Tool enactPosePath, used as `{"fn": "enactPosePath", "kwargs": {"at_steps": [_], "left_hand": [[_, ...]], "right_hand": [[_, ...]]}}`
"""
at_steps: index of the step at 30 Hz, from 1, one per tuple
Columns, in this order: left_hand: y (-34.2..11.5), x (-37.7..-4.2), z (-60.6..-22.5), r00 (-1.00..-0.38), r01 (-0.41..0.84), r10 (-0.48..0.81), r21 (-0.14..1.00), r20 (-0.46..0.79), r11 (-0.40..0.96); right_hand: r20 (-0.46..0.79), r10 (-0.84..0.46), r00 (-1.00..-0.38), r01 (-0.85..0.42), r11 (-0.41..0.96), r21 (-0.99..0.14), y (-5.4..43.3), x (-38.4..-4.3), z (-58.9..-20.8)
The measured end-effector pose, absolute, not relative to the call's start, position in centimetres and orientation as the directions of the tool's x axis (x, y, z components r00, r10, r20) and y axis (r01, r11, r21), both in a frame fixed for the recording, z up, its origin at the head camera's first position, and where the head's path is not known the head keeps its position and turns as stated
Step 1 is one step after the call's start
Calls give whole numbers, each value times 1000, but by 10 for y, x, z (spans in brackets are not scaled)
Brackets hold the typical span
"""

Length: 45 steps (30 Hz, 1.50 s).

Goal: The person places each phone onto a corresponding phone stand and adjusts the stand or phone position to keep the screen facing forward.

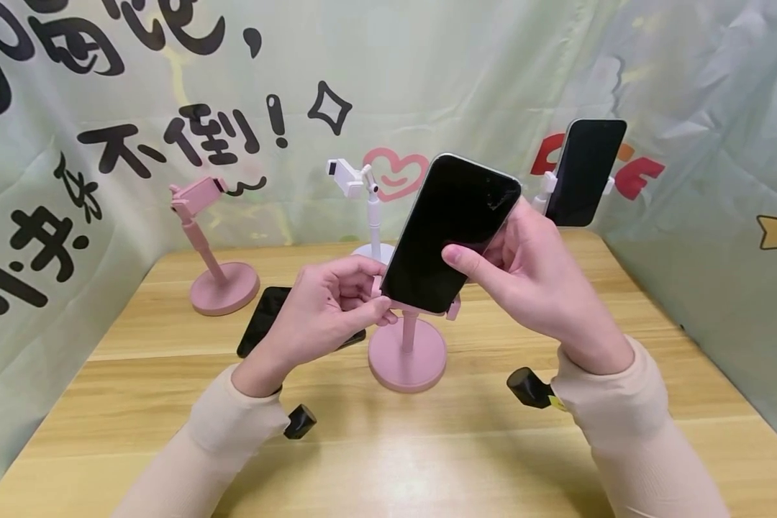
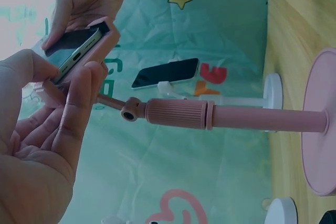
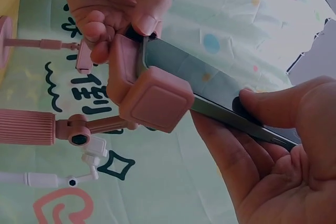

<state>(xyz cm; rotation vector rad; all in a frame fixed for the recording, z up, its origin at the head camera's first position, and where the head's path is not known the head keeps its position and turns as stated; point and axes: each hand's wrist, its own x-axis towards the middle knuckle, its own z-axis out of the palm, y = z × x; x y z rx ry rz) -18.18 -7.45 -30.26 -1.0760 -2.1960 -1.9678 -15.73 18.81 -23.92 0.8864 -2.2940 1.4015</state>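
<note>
Sitting in pink holder [image 3: 157,100]: phone [image 1: 450,219]

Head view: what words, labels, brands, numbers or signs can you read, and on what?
"快乐": backdrop, left.
"不倒!": backdrop.
Top row, backdrop: cut off by frame edge.
Red-orange lettering, backdrop: partly hidden by mounted phone, unreadable.
Yellow patch, right cuff: too small to read.
Held phone: none.

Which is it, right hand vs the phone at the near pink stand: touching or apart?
Touching. The right wrist view shows it: the right hand grips the phone, thumb on the screen and fingers behind.
</note>
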Motion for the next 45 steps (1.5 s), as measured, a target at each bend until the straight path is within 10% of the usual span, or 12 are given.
{"fn": "enactPosePath", "kwargs": {"at_steps": [24, 32, 45], "left_hand": [[-81, -176, -295, -728, 542, 551, 835, 408, 97], [-85, -177, -293, -684, 582, 612, 802, 396, 132], [-86, -178, -295, -663, 603, 640, 783, 388, 150]], "right_hand": [[487, -416, -768, -623, 309, -719, 191, -160, -235], [603, -367, -708, -629, -58, -775, 196, -156, -229], [708, -295, -641, -755, 78, -651, 192, -160, -227]]}}
